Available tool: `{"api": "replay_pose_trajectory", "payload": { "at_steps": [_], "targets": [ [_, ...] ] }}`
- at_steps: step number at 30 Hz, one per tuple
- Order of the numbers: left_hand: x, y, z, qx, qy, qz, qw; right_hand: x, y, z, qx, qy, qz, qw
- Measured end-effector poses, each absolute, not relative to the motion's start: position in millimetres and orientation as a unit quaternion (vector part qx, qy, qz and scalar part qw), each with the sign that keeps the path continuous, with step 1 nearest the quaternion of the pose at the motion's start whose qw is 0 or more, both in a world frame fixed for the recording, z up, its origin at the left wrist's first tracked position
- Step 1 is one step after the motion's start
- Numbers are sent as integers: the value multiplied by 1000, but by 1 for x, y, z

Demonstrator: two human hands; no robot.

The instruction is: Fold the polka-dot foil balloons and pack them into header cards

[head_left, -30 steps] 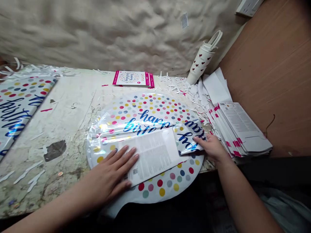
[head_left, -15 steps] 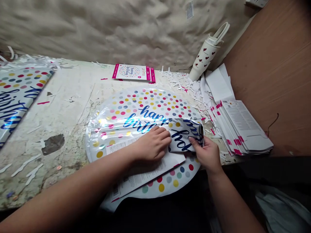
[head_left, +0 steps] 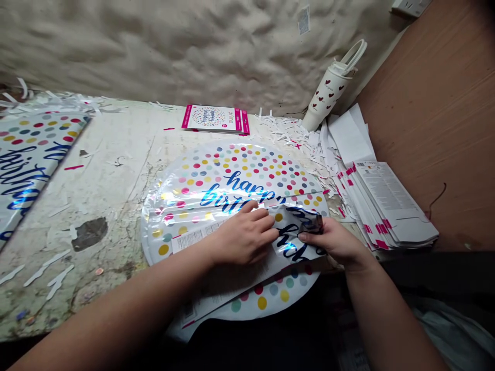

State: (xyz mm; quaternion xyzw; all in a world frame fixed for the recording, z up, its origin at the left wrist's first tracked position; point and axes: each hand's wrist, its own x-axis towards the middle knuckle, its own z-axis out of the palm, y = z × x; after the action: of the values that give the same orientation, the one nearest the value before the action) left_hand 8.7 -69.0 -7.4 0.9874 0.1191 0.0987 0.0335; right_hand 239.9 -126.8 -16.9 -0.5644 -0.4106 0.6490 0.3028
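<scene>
Right grip (head_left: 342, 242): thumb and fingers closed on folded lettered foil (head_left: 290, 239); left grip (head_left: 245, 234): fingers curled over a white printed sleeve (head_left: 228, 283) at the foil's near end, any pinch hidden. Beneath both grips, flat dotted balloon (head_left: 247, 165) on surface (head_left: 119, 190); right of the right grip, sleeve stack (head_left: 394, 206); beyond it, heart-patterned tumbler (head_left: 327, 98).

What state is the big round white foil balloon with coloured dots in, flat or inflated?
Flat: the balloon lies thin on the pale tabletop, with a printed white card across it.
</scene>
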Motion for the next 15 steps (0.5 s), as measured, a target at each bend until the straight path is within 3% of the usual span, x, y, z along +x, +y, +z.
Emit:
{"api": "replay_pose_trajectory", "payload": {
  "at_steps": [3,9,15],
  "targets": [
    [9,-69,-8,988,119,91,36,234,-123,-16,-572,-424,643,283],
    [10,-67,-9,986,141,71,49,215,-114,-31,-588,-302,652,372],
    [11,-69,-6,985,136,64,81,215,-107,-29,-598,-411,592,351]
  ]
}}
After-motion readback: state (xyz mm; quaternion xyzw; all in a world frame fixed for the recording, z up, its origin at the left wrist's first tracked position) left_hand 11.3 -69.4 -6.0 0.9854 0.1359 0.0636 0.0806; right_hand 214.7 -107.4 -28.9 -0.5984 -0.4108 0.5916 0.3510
